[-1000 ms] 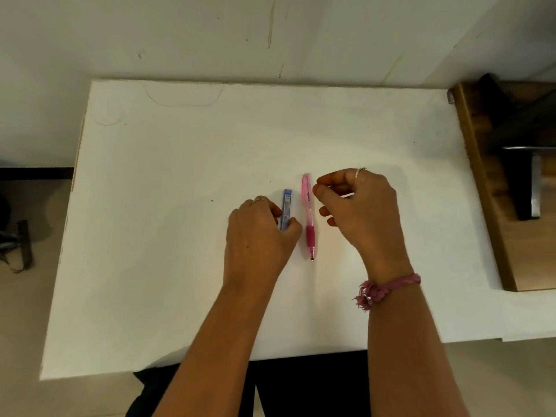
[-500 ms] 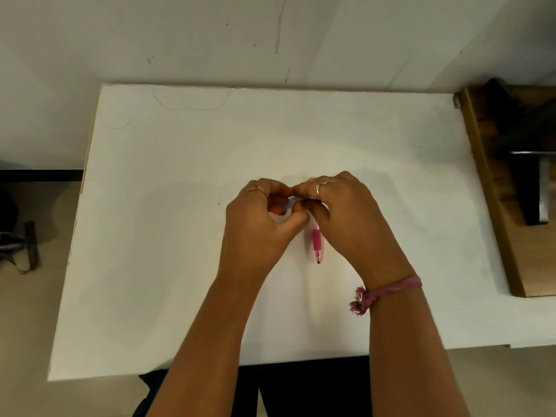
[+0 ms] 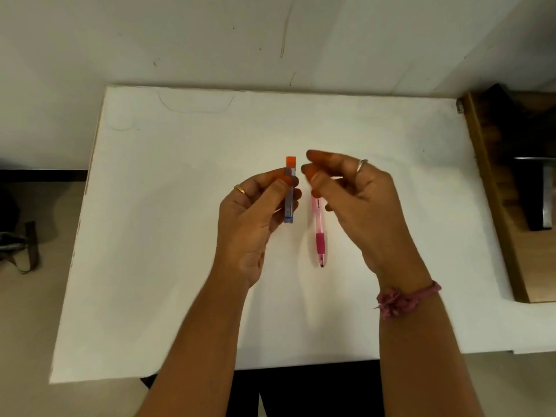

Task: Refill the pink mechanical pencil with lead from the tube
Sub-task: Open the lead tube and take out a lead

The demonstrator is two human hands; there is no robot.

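My left hand (image 3: 255,215) holds the blue lead tube (image 3: 289,203) upright above the white table (image 3: 168,242), pinched between thumb and fingers. The tube's orange cap (image 3: 290,161) sits at its top end. My right hand (image 3: 355,200) hovers just right of the tube, blurred, with its fingers loosely curled and apart and nothing visibly held. The pink mechanical pencil (image 3: 319,233) lies on the table below and between my hands, tip pointing toward me. Its far end is hidden behind my right fingers.
A brown wooden surface (image 3: 499,224) with a dark metal object (image 3: 538,194) on it borders the table's right edge. The wall runs along the far edge. A dark strap (image 3: 30,248) lies on the floor to the left.
My left hand picked the tube off the table and raised it upright. Both hands met at the tube half a second ago. My right hand has since pulled away to the right.
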